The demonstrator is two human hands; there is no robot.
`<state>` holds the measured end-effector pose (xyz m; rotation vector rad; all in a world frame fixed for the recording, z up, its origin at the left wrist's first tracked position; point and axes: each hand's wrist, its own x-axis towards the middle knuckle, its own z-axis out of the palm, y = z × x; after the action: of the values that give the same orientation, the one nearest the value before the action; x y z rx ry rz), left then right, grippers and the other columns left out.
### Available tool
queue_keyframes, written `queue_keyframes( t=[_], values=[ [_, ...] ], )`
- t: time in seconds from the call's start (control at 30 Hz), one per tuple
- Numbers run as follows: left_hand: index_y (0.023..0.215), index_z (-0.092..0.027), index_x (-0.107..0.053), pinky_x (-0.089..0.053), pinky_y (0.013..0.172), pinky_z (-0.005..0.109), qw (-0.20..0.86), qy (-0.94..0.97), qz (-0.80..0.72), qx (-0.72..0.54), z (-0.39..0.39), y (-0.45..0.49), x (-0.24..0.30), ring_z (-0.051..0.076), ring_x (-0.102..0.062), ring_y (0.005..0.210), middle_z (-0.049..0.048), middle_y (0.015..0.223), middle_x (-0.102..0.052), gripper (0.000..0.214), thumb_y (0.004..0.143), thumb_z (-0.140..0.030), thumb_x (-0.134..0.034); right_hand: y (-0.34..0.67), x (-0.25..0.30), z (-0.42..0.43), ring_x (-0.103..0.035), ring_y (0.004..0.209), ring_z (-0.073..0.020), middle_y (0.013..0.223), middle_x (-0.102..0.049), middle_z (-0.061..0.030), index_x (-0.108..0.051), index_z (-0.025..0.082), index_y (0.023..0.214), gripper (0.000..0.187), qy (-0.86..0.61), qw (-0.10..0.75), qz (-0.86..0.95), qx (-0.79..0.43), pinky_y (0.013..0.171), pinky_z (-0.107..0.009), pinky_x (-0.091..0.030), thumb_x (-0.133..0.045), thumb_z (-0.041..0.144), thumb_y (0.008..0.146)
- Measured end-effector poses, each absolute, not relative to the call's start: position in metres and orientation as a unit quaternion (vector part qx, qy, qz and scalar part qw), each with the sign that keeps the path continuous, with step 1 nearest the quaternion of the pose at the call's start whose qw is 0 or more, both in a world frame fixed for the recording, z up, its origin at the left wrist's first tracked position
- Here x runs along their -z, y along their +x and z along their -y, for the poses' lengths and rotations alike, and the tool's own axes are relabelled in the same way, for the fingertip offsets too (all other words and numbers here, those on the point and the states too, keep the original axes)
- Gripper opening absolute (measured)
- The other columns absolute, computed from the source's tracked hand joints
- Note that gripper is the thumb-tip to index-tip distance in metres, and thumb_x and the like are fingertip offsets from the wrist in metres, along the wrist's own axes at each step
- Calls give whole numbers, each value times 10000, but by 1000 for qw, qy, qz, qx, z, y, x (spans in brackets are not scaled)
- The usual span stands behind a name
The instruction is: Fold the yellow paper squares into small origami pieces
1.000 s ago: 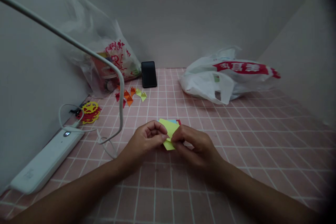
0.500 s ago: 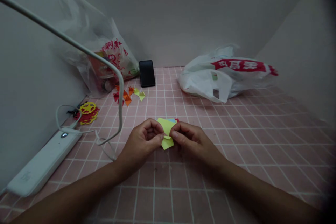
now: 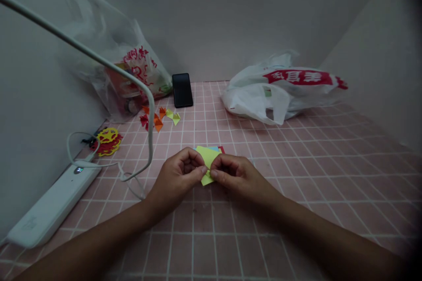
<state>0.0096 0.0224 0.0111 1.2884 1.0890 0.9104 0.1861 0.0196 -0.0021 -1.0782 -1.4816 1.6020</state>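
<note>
Between my hands is a piece of yellow paper (image 3: 207,179), partly hidden by my fingertips. My left hand (image 3: 180,174) pinches its left side with thumb and forefinger. From the other side, my right hand (image 3: 243,179) pinches it close to the left thumb, and the two thumb tips nearly meet. Just beyond the fingers a yellow paper sheet (image 3: 207,154) shows; whether it joins the pinched part cannot be made out. Edges of blue paper (image 3: 215,148) and red paper (image 3: 222,149) stick out behind it.
Small folded orange papers (image 3: 158,122) and yellow ones (image 3: 173,117) lie back left, before a plastic bag (image 3: 145,68). A phone (image 3: 182,90) stands nearby. Another bag (image 3: 257,99) sits back right. A white cable (image 3: 150,127) loops above a power strip (image 3: 52,204); yellow-red cutouts (image 3: 107,141) lie beside it.
My right fingers have moved slightly left, closer to the left thumb, covering more of the yellow fold. The whole view has shifted a little.
</note>
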Motion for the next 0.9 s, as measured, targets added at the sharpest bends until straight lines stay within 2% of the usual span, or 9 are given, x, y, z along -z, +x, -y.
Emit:
queue_keyframes(
  t=[0.3, 0.53, 0.9],
  values=[
    [755, -152, -574, -451, 599, 202, 578, 510, -484, -413, -25, 10, -12, 88, -535, 641, -35, 691, -583, 158, 697, -199, -713, 187, 2, -21, -440, 645, -119, 719, -518, 13, -597, 165, 775, 99, -390, 364, 596, -600, 580, -259, -325, -616, 254, 812],
    [788, -147, -599, -451, 612, 212, 589, 507, -488, -397, -25, 10, -13, 93, -541, 644, -32, 686, -597, 167, 690, -206, -721, 186, 4, -20, -407, 538, -107, 590, -484, 41, -581, 182, 742, 151, -423, 352, 566, -613, 506, -251, -287, -608, 297, 837],
    [764, -157, -580, -447, 609, 208, 565, 511, -500, -412, -23, 11, -12, 90, -535, 640, -39, 688, -583, 158, 688, -193, -714, 186, 7, -18, -425, 521, -103, 597, -494, 45, -559, 188, 780, 121, -406, 363, 558, -627, 501, -244, -309, -553, 270, 868]
  ],
)
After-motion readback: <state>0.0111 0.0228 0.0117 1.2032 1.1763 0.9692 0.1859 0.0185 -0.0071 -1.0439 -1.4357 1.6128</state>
